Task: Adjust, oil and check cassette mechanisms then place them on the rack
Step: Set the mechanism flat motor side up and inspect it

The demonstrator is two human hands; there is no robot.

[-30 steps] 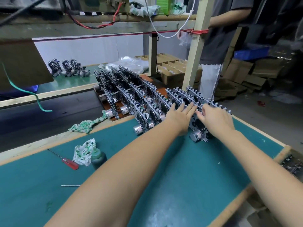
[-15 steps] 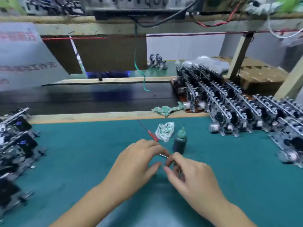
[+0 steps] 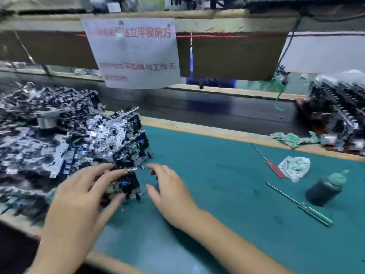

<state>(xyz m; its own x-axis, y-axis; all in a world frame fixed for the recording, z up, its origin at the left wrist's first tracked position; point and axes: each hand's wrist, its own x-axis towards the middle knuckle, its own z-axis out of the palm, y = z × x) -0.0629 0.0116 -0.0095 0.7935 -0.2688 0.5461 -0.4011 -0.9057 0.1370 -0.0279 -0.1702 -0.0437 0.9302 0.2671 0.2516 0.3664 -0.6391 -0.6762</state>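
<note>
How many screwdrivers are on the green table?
2. The red-handled screwdriver lies beside the crumpled cloth; the clear-handled screwdriver lies in front of the oil bottle.

The near bench mat (image 3: pixel 227 194) looked matt teal, edged in pale bare wood (image 3: pixel 217 133). The left pile of mechanisms (image 3: pixel 59 139) showed shiny metal and black plastic. A crumpled printed cloth (image 3: pixel 294 168) lay right, beside a red-plastic-handled screwdriver (image 3: pixel 273 168).

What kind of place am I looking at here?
Probably a factory assembly bench: a heap of cassette mechanisms on the green mat, finished ones racked at right, and a red-handled screwdriver beside an oil bottle.
</note>
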